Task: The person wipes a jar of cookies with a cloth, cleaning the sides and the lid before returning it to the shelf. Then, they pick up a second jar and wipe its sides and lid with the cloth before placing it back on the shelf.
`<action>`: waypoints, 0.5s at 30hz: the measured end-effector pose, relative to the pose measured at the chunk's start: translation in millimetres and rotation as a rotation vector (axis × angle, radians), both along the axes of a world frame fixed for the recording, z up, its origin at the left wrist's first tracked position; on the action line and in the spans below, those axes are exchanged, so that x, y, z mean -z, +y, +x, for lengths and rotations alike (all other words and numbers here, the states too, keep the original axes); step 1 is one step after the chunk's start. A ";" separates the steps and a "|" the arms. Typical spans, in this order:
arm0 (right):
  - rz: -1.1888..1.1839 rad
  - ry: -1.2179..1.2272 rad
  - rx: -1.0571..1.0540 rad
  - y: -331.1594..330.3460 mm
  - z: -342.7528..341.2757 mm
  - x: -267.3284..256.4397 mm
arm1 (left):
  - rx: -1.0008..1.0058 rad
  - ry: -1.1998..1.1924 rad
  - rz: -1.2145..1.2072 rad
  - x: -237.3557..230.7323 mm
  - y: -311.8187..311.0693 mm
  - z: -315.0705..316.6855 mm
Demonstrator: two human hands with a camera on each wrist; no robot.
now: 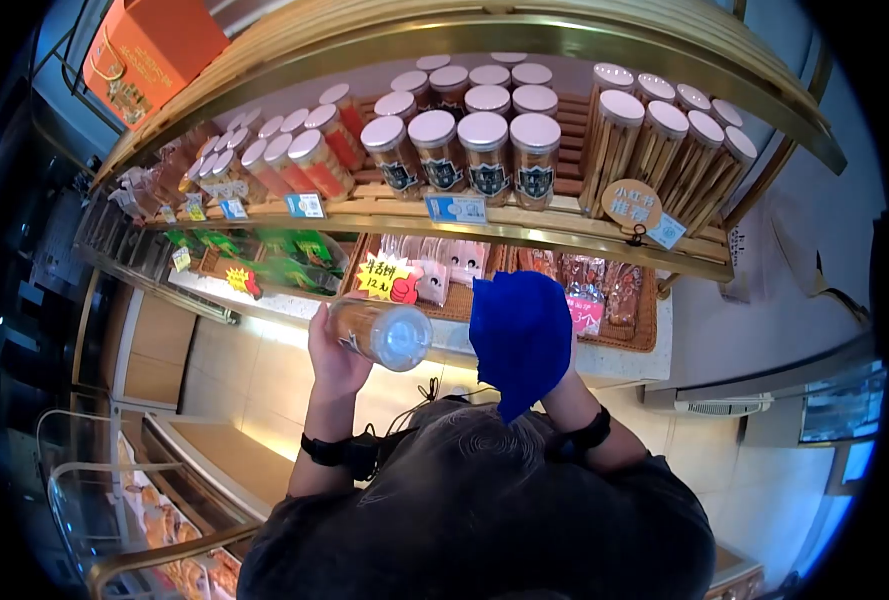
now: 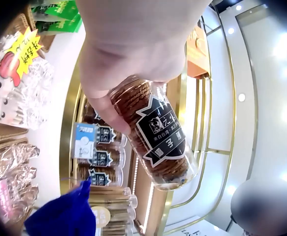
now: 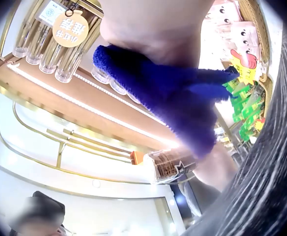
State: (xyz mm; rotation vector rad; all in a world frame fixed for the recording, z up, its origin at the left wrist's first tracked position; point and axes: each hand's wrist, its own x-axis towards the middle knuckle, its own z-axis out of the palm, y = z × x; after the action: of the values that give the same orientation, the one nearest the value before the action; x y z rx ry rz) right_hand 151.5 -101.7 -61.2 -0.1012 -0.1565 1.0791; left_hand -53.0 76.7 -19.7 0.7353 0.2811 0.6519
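My left hand point(image 1: 334, 358) grips a clear plastic jar point(image 1: 362, 328) at its side, tilted over so its clear end faces the head camera. In the left wrist view the jar point(image 2: 158, 130) shows stacked brown biscuits behind a black and white label. To the right, my right hand point(image 1: 565, 386) holds a blue cloth point(image 1: 520, 335), which covers most of the fingers and hangs in a point. Fuzzy folds of the cloth point(image 3: 173, 93) drape below the hand in the right wrist view. Jar and cloth are apart, both in front of the lower shelf.
An upper shelf point(image 1: 334, 211) bears rows of white-lidded jars point(image 1: 444, 150) and tall tubes of sticks point(image 1: 619, 140). Below are wicker trays point(image 1: 636, 340) of packaged snacks and a yellow price sign point(image 1: 379, 277). An orange gift bag point(image 1: 149, 60) stands on top. A pastry case point(image 1: 164, 520) is behind at left.
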 end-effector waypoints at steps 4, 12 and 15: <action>0.056 -0.396 0.112 6.9 10.9 8.3 | 0.011 0.153 0.042 20.5 -41.9 7.0; 0.020 -0.500 -0.242 -40.6 5.4 -61.4 | 0.151 0.191 -0.146 23.3 -90.4 46.7; 0.098 -0.677 -0.044 -45.1 3.7 -33.8 | 0.147 0.238 -0.149 3.9 -108.1 70.2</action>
State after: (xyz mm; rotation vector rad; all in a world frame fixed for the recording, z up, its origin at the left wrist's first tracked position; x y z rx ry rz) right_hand 155.1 -146.7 -27.4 -0.3750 -0.8218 1.0452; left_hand 17.2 -31.4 -23.6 0.6838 0.4846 0.3995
